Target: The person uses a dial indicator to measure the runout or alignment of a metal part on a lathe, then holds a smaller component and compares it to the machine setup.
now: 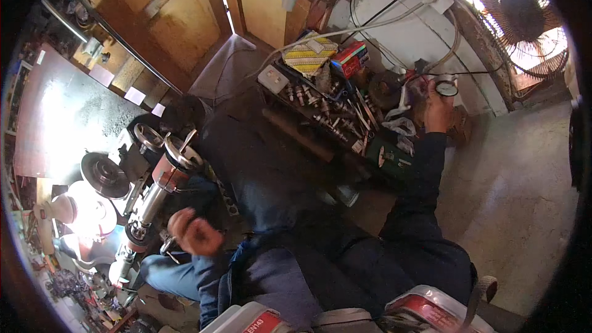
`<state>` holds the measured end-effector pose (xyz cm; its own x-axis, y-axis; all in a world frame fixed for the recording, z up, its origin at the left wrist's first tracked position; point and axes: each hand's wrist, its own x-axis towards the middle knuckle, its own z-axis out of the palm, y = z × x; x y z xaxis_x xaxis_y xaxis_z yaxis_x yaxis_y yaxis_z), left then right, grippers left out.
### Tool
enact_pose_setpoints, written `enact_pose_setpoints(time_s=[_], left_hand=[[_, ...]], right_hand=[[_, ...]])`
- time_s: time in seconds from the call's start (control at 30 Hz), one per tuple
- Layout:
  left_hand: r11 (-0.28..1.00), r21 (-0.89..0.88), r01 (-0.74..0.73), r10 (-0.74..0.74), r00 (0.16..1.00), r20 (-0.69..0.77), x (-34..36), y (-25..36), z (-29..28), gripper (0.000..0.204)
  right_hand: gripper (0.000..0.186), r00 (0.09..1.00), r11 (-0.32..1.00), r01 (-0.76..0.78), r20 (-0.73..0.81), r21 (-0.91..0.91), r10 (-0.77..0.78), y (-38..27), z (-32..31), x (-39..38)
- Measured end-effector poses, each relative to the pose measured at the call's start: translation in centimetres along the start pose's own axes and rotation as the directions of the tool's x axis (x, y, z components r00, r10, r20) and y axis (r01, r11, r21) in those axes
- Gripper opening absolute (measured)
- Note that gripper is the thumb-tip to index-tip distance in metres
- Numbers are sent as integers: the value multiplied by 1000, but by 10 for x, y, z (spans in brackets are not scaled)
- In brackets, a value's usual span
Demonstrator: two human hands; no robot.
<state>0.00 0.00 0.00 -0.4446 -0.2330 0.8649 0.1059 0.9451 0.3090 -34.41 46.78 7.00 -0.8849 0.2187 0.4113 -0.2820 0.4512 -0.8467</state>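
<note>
My right hand reaches to the upper right, closed round a round white-faced dial gauge, beside a tray crowded with metal tool holders and parts. My left hand is slightly blurred, with curled fingers, low beside a machine with a red housing, a handwheel and a long metal cylinder. I cannot make out whether anything is inside the left hand's fingers.
A bright lamp and a metal disc crowd the left. Yellow striped packaging and a red box sit at the tray's back. Cables cross to wall sockets. A fan stands top right; concrete floor lies at right.
</note>
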Motion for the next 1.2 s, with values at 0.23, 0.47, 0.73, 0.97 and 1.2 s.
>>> enact_pose_setpoints(time_s=[0.23,0.47,0.73,0.97,1.2], left_hand=[[926,-344,157,44,860,509,62,45,40,17],[883,-321,342,-186,884,429,128,82,39,50],[956,21,291,-289,934,211,94,8,-55,44],[825,-85,559,-522,810,268,112,-57,-156,57],[742,-125,658,-621,746,241,42,-122,-293,56]], right_hand=[[22,954,664,-241,297,707,30,-29,53,-18],[31,726,812,-41,576,582,-376,-194,154,-126],[49,281,785,-179,795,593,-537,-291,209,-181],[37,149,684,-128,695,719,-703,-349,298,-277],[42,-132,659,-27,650,752,-748,-429,328,-367]])
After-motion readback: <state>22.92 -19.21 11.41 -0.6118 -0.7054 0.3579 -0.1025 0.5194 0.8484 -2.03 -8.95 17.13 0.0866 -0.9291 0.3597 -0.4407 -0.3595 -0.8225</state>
